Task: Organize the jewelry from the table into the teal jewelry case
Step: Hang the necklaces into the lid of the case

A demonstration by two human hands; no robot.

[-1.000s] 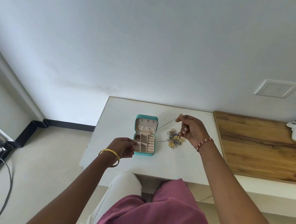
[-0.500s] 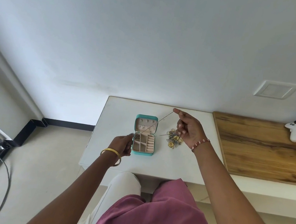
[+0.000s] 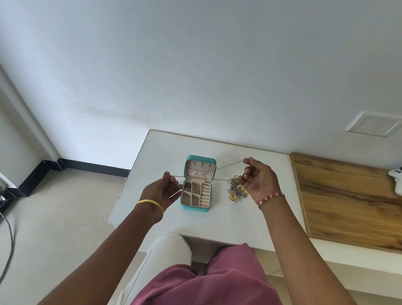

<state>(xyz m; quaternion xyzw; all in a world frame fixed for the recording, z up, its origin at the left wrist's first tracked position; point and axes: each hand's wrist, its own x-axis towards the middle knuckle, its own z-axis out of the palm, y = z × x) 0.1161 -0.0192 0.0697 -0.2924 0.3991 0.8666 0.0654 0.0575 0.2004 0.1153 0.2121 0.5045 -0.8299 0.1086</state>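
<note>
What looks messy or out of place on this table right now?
The jewelry pile right of the open teal case lies heaped and looks tangled. Both hands hold a thin chain stretched above the case.

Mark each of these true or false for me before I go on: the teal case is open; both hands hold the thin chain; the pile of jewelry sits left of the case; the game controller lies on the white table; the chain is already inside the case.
1. The teal jewelry case is open. True.
2. The left hand and the right hand both pinch the thin chain. True.
3. The pile of jewelry sits left of the case. False: it lies to the case's right, by the right hand.
4. The white game controller lies on the white table. False: it rests on the wooden surface at far right.
5. The chain is already inside the case. False: it is stretched between the hands, above the case.
</note>
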